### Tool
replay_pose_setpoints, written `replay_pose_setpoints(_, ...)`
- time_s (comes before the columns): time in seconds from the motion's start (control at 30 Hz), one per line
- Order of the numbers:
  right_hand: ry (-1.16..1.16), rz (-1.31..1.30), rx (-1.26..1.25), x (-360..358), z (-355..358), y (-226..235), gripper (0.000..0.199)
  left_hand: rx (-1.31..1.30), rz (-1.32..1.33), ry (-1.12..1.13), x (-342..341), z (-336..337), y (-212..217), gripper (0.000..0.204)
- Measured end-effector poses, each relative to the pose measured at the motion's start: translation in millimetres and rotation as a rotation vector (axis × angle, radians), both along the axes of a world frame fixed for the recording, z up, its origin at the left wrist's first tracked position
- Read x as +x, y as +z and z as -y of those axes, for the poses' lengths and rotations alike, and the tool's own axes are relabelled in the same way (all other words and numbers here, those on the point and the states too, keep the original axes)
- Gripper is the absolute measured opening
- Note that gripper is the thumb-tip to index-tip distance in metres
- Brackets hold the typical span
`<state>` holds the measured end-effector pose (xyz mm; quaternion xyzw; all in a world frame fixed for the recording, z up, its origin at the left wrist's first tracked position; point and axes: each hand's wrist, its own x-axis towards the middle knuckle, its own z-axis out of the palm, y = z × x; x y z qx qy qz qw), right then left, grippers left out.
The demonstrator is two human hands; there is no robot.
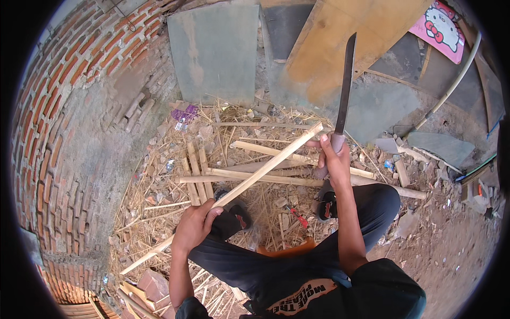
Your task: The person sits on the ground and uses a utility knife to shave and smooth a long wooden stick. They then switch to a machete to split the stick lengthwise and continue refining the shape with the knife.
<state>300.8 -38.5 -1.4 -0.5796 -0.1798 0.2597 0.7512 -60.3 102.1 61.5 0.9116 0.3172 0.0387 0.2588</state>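
My left hand (195, 226) is closed round a long pale bamboo strip (271, 165). The strip slants from the lower left up to the right, its far end beside my right hand. In my right hand (337, 162) is a machete (346, 85), gripped by its handle with the long dark blade pointing up and away. The blade stands apart from the strip. Beneath both hands, more bamboo pieces (303, 181) lie across one another, and several short pieces (195, 173) lie side by side to their left. A small red-handled tool (298, 217) lies on the ground between my feet.
Shavings and rubble (159, 186) cover the ground. A worn brick wall (69, 133) rises at the left. Grey and tan boards (215, 53) lean at the back, with a pink panel (441, 32) and a pale pole (451, 87) at the right. Something orange (289, 247) shows beneath me.
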Motion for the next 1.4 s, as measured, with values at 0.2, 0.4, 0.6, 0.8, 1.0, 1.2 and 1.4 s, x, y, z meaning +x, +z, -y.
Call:
replay_pose_setpoints(0.2, 0.047, 0.737, -0.447, -21, 42, -24, 0.024, -0.067, 0.072, 0.023, 9, 59, 0, 0.029)
replay_pose_setpoints(0.4, 0.191, 1.121, -0.585, -42, 41, -52, 0.020, 0.047, -0.048, 0.099, 12, 94, -31, 0.018)
replay_pose_setpoints(0.6, 0.156, 1.014, -0.626, -51, 11, -70, 0.021, 0.137, -0.080, 0.160, 4, 96, -45, 0.019)
replay_pose_setpoints(0.8, 0.029, 1.054, -0.660, -17, -8, -74, 0.027, 0.064, -0.104, 0.250, -6, 100, -35, 0.013)
replay_pose_setpoints(1.0, 0.111, 1.157, -0.481, -50, -12, -81, 0.025, 0.036, -0.074, 0.229, -5, 93, -44, 0.011)
replay_pose_setpoints(1.2, -0.102, 0.942, -0.726, 14, -19, -99, 0.027, -0.006, -0.095, 0.263, -25, 101, -33, 0.009)
replay_pose_setpoints(1.4, -0.128, 0.784, -0.619, -3, -11, -87, 0.025, -0.031, 0.052, 0.284, -29, 91, -36, 0.014)
